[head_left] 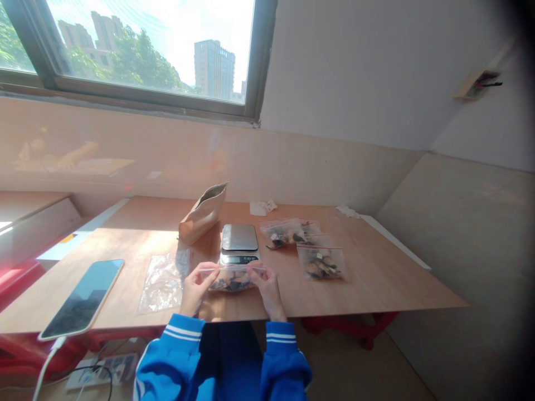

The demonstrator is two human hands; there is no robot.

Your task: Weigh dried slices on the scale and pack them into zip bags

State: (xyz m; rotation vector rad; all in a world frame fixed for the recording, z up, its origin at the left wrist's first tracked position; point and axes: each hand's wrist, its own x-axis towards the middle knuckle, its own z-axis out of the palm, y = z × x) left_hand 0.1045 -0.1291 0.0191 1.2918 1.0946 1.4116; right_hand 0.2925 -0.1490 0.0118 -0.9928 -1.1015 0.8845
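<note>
A clear zip bag [232, 280] with dark and tan dried pieces in it lies at the table's front edge, just before a digital kitchen scale [239, 238]. My left hand [198, 285] pinches the top left end of the bag's zip strip. At the right end of that strip, my right hand [266, 284] grips it between thumb and fingers. The scale's steel plate carries nothing, and its display is partly visible above the bag. To the left of my hands lie flat clear plastic bags [163, 283].
Filled zip bags [321, 263] lie right of the scale, several in a loose group. A brown paper pouch [204, 214] stands tilted at the back left. A phone [86, 298] with a white cable rests at the left front edge. Crumpled tissue [263, 208] lies near the wall.
</note>
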